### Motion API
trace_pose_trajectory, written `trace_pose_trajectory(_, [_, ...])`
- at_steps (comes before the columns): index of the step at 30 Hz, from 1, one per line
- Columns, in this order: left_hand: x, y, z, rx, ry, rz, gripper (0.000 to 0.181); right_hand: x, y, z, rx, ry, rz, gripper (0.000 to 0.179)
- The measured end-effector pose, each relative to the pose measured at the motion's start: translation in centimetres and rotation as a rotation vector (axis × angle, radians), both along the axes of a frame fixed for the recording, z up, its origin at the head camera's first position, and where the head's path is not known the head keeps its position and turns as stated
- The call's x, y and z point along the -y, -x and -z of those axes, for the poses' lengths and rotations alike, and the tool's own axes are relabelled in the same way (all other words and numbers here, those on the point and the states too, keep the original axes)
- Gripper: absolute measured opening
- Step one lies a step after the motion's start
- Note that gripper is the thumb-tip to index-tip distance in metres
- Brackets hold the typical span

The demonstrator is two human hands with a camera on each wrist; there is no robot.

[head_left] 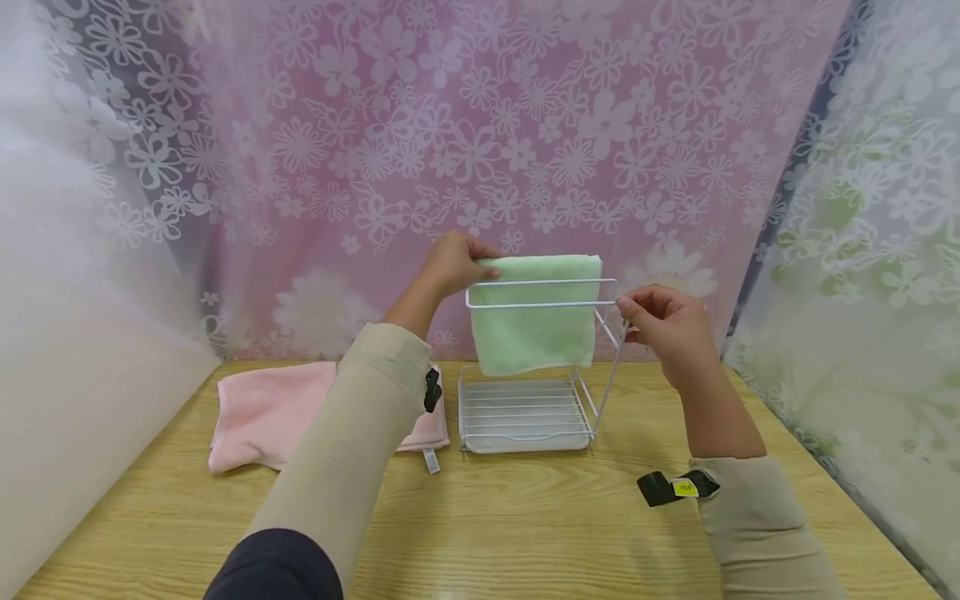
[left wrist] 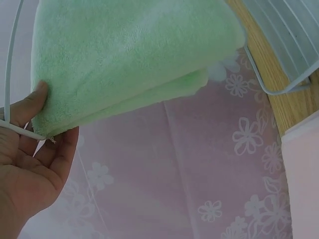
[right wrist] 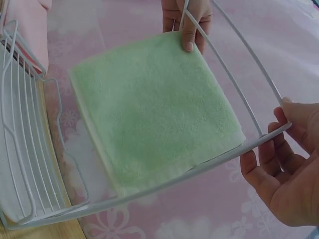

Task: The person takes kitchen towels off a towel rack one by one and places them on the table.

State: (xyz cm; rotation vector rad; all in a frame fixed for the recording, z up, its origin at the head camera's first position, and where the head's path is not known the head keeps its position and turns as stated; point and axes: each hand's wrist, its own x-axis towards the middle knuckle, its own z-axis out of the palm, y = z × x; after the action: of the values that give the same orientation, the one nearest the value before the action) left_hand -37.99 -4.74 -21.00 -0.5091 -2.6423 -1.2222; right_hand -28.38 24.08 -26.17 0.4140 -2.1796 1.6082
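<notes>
A folded pale green towel (head_left: 532, 337) stands upright behind the top bars of a white wire rack (head_left: 542, 305), its upper edge above them. My left hand (head_left: 453, 265) pinches the towel's upper left corner, thumb on the near face and fingers behind, as the left wrist view shows. That view also shows the towel's folded layers (left wrist: 144, 102) along the lower edge. At the rack's upper right corner, my right hand (head_left: 671, 329) grips the wire frame between thumb and fingers. Seen from the right wrist, the towel (right wrist: 154, 109) lies close along the side wire.
The rack's base holds a wire grid over a white tray (head_left: 525, 444) on the wooden table (head_left: 510, 517). To its left lies a pink towel (head_left: 262, 408) with a white tag (head_left: 431, 461), partly hidden by my left forearm. A flowered pink curtain (head_left: 450, 125) hangs behind.
</notes>
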Motion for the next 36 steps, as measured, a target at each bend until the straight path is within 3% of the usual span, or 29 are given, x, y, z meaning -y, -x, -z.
trace_pose_trajectory(9, [0.2,0.1,0.6,-0.059,-0.03,-0.043,0.02,0.1,-0.3,-0.7,0.119,0.066,-0.02,0.022])
trace_pose_trajectory(22, [0.4,-0.6,0.4,-0.191,-0.094,-0.007,0.014,0.1,-0.3,-0.8,0.091,0.01,-0.038,0.022])
trace_pose_trajectory(29, [0.5,-1.0,-0.2,-0.206,-0.098,0.008,0.012,0.1,-0.1,-0.8,0.087,0.024,-0.04,0.02])
trace_pose_trajectory(36, [0.2,-1.9,-0.6,-0.173,-0.117,0.018,0.014,0.1,-0.3,-0.5,0.09,0.016,-0.019,0.028])
